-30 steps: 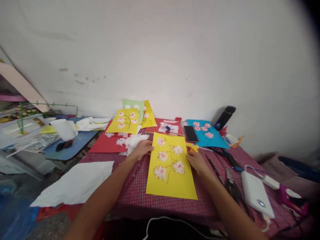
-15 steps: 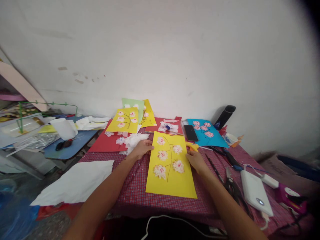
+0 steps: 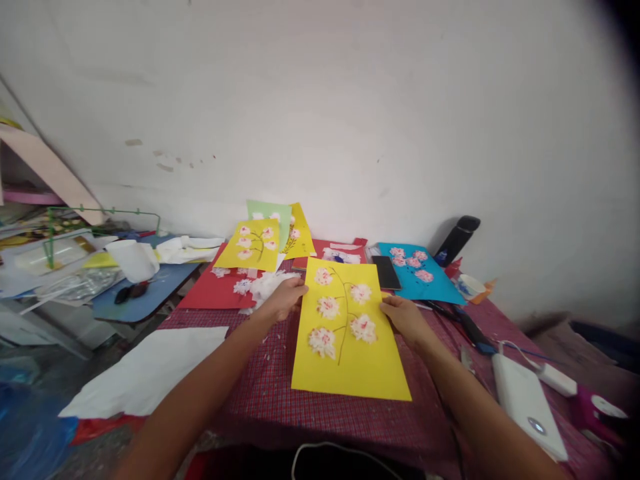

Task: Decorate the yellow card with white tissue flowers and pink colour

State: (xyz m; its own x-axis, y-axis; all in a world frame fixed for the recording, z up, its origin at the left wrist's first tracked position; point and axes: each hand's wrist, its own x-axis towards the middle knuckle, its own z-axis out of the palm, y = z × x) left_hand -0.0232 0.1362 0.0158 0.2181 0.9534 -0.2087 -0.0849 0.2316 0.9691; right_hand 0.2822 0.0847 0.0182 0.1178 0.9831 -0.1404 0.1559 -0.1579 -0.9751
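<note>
Between my hands is a yellow sheet of card [image 3: 360, 373] with several pink-and-white tissue flowers along a drawn dark stem. My left hand [image 3: 287, 298] pinches its left edge near the top. On the opposite edge my right hand [image 3: 406, 319] grips it, thumb on the front, fingers mostly behind. The card tilts up toward me above the checked tablecloth [image 3: 260, 393]. White crumpled tissue [image 3: 270, 283] lies just beyond my left hand. A black phone [image 3: 387, 273] and a blue card with pink flowers [image 3: 430, 290] lie beyond my right hand.
More flower cards [image 3: 250, 245] rest on red paper [image 3: 205, 293] at the back left. A white sheet [image 3: 150, 373] overhangs the left table edge. A black bottle [image 3: 457, 240], a small cup [image 3: 471, 285] and a white power bank [image 3: 529, 403] stand or lie at right. A wall [image 3: 325, 120] rises behind.
The yellow card is raised slightly and tilted more toward me, with both hands still on it. My right hand and the card's right side have shifted a little to the right.
</note>
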